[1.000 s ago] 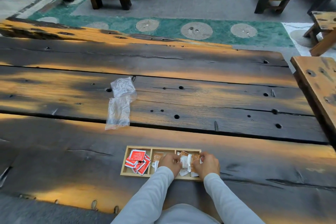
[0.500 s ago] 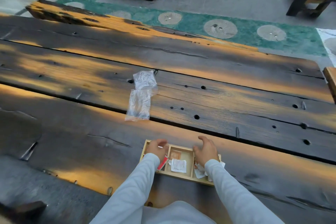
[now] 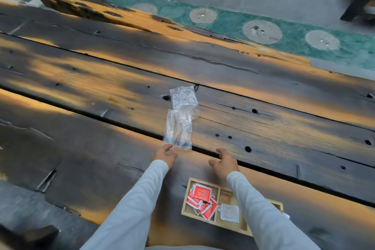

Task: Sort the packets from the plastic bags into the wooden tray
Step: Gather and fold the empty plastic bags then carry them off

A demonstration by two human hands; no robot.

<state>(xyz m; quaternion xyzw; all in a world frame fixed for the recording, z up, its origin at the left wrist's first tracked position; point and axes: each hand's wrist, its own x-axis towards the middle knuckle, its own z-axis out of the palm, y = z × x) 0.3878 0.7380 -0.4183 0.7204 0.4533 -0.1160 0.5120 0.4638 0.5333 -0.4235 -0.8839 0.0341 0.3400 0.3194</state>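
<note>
- The wooden tray (image 3: 185,201) lies nearest, on the plank table (image 3: 81,164). Its left compartment holds a heap of red packets (image 3: 202,201), its middle one a white packet (image 3: 229,212); the right sleeve (image 3: 261,215) hides the right compartment.
- Beyond it, the left hand (image 3: 164,155) has fingers spread at the near clear bag (image 3: 179,129), grasping nothing; the right hand (image 3: 225,162) hovers slack, holding nothing.
- Both that bag and the far bag (image 3: 183,97) look emptied, so sorting seems nearly finished; blur prevents certainty.

Two plastic bags (image 3: 181,115), one tray (image 3: 185,208), perhaps.
</note>
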